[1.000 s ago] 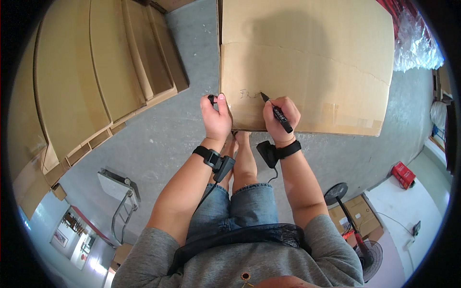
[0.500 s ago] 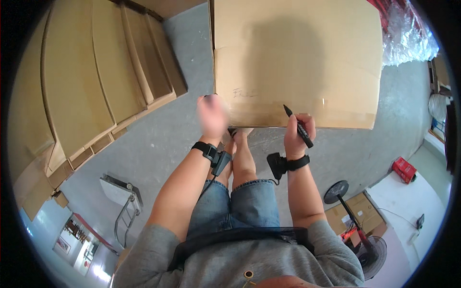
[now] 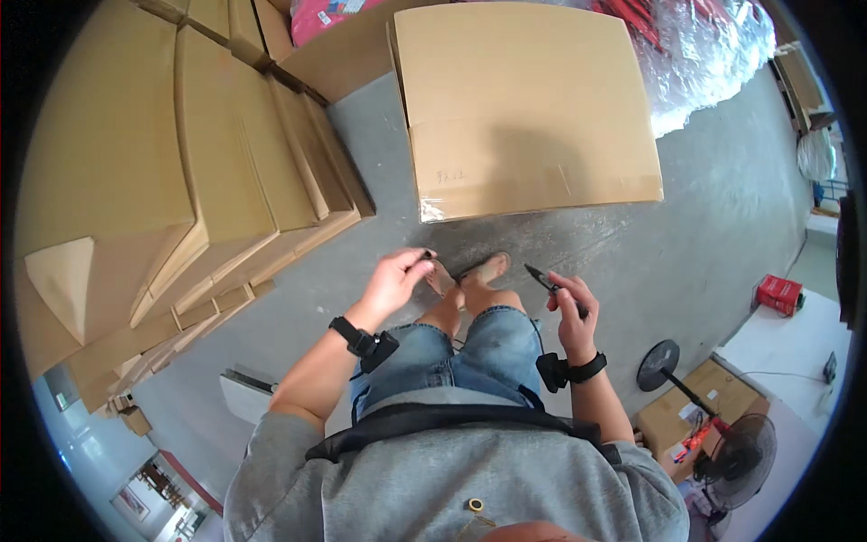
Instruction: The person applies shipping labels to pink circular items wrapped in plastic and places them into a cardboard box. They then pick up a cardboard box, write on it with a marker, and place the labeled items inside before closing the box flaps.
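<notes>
A black marker (image 3: 540, 276) is gripped in my right hand (image 3: 576, 327), its pointed end toward the upper left. My left hand (image 3: 388, 285) pinches a small black piece, which looks like the marker cap (image 3: 426, 256), between thumb and fingers. Both hands are in front of my legs, apart from each other. Beyond them sits a large closed cardboard box (image 3: 533, 99) with faint handwriting near its lower left corner and clear tape along its near edge. Neither hand touches the box.
Flattened or stacked cartons (image 3: 99, 172) fill the left side. Clear plastic wrap (image 3: 704, 72) over red items lies behind the box at right. A black fan (image 3: 741, 447), another carton (image 3: 722, 393) and a white table (image 3: 777, 339) with a red box (image 3: 779, 295) stand lower right.
Both hands have drawn back from the large box toward my body. The left hand has left the box's near left corner. The view has shifted, and more of the surroundings shows.
</notes>
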A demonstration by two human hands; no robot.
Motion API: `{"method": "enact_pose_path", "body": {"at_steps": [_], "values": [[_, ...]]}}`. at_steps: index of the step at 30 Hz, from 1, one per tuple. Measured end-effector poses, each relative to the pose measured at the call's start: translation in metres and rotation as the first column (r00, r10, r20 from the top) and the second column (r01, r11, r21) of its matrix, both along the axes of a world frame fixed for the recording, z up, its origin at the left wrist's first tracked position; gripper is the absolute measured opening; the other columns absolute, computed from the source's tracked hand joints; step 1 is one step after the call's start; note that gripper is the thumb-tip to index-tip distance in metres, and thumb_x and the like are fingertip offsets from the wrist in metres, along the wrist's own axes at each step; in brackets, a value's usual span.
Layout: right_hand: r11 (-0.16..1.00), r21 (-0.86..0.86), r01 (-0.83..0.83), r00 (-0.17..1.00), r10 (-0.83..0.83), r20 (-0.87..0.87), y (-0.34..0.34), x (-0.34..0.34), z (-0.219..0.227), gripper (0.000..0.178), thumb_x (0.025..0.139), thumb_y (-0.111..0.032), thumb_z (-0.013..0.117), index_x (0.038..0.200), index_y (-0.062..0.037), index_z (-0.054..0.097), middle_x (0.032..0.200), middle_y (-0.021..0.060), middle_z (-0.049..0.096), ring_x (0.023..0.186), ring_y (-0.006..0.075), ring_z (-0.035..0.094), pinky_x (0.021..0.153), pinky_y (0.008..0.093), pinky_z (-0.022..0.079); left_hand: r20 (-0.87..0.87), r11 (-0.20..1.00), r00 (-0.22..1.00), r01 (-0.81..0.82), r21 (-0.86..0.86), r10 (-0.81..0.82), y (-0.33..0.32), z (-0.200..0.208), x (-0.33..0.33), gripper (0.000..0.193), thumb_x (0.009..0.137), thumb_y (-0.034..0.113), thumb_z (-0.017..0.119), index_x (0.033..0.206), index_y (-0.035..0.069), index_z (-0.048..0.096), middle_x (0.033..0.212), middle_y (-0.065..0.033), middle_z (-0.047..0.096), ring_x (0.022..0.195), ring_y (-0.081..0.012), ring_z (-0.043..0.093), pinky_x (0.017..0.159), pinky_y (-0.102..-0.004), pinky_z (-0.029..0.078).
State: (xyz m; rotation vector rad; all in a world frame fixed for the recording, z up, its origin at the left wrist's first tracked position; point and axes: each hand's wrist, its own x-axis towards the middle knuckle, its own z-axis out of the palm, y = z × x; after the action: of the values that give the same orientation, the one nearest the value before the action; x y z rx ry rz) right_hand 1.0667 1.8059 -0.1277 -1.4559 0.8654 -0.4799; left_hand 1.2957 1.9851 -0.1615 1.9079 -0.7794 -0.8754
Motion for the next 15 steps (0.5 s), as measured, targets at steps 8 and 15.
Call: {"method": "enact_pose_path", "body": {"at_steps": [8, 15], "values": [[0.905, -0.422, 0.052, 0.909, -0.218, -0.355, -0.01, -0.181, -0.019, 0.014, 0.076, -0.007, 0.057, 0.087, 0.0005, 0.061, 0.077, 0.0102, 0.059, 0.07, 0.0203, 0.055, 0.066, 0.0265, 0.042, 0.252, 0.835, 0.802, 0.548, 0.05, -0.541, 0.009, 0.057, -0.058, 0.022, 0.079, 0.023, 0.057, 0.082, 0.002, 0.057, 0.079, -0.0141, 0.055, 0.077, -0.0325, 0.053, 0.065, -0.0389, 0.043], [0.347, -0.623, 0.701, -0.389, -0.546, -0.742, 0.182, -0.611, -0.065, 0.046, 0.078, -0.045, 0.051, 0.094, -0.0028, 0.063, 0.091, 0.0158, 0.063, 0.082, 0.0289, 0.059, 0.074, 0.0364, 0.046, 0.347, 0.762, 0.689, 0.63, 0.146, -0.636, 0.021, 0.09, -0.105, 0.024, 0.079, 0.026, 0.056, 0.085, 0.003, 0.057, 0.081, -0.0138, 0.056, 0.079, -0.0331, 0.053, 0.066, -0.0398, 0.043]]}}
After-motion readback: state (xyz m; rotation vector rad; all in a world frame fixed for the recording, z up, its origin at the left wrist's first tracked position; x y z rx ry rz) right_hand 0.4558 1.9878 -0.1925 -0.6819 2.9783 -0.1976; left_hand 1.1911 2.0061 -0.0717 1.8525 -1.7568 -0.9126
